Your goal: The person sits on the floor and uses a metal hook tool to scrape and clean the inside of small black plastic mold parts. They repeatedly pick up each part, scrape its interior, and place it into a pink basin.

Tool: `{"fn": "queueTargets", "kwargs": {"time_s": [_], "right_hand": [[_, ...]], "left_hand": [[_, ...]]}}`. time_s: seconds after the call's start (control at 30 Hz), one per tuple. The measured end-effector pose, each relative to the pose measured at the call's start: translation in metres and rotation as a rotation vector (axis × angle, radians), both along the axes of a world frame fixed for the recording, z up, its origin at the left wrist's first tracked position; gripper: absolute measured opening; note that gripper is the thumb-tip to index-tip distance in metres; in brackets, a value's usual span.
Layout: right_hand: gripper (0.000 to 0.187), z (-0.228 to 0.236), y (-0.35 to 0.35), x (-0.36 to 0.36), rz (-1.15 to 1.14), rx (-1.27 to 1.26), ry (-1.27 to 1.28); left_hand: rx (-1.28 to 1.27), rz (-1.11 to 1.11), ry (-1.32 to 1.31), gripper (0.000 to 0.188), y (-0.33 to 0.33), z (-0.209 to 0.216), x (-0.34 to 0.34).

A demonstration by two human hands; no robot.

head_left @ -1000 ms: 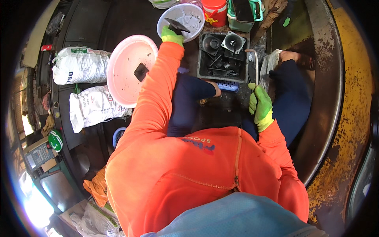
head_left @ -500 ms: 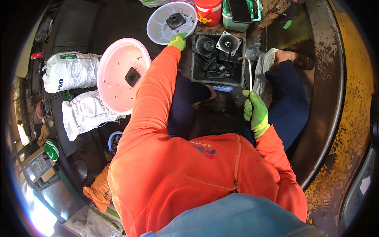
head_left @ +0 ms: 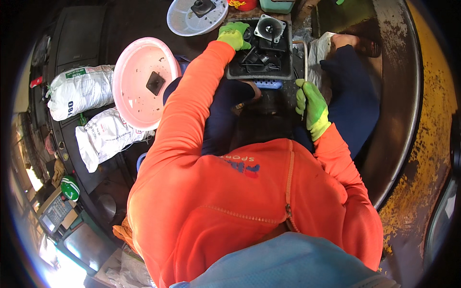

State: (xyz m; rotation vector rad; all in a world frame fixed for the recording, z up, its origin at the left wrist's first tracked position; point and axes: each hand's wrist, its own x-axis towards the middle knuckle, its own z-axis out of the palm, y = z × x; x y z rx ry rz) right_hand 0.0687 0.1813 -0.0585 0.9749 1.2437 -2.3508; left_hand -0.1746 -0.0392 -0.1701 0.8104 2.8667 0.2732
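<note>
My left hand, in a yellow-green glove, reaches to the left side of the dark crate. Its fingers and thumb close around a black moulded part with a round centre, mostly hidden by the glove. Beside that part in the crate sits a square part with a pale metal flange. Smaller black pieces lie jumbled in front. My right hand, gloved alike, is wrapped round a thin bent metal rod. The rod stands up past the crate's right side, its hooked end at the top.
A pink basin on the left holds a black square piece and dark crumbs. Behind it is a pale blue colander with another black part. White sacks lie left. A rusty yellow metal edge curves along the right.
My left hand has moved from the colander's rim rightward to the crate. The view has shifted, so the containers sit higher. My right hand still holds the rod, now turned more upright.
</note>
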Motion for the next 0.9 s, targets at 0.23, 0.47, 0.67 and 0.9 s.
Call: {"fn": "queueTargets", "kwargs": {"time_s": [0.23,0.47,0.67,0.9], "right_hand": [[0.024,-0.004,0.000,0.009,0.136,0.145,0.022],[0.031,-0.020,-0.006,0.009,0.123,0.253,0.132],[0.022,-0.036,-0.019,0.015,0.145,0.408,0.326],[0.032,-0.057,-0.027,0.016,0.374,0.906,0.511]], "left_hand": [[0.210,0.137,0.090,0.043,-0.007,0.023,0.012],[1.513,0.554,-0.480,0.032,-0.016,0.059,0.083],[1.924,0.877,-0.896,0.035,-0.011,0.052,0.128],[0.799,0.297,-0.210,0.054,0.015,0.054,0.132]]}}
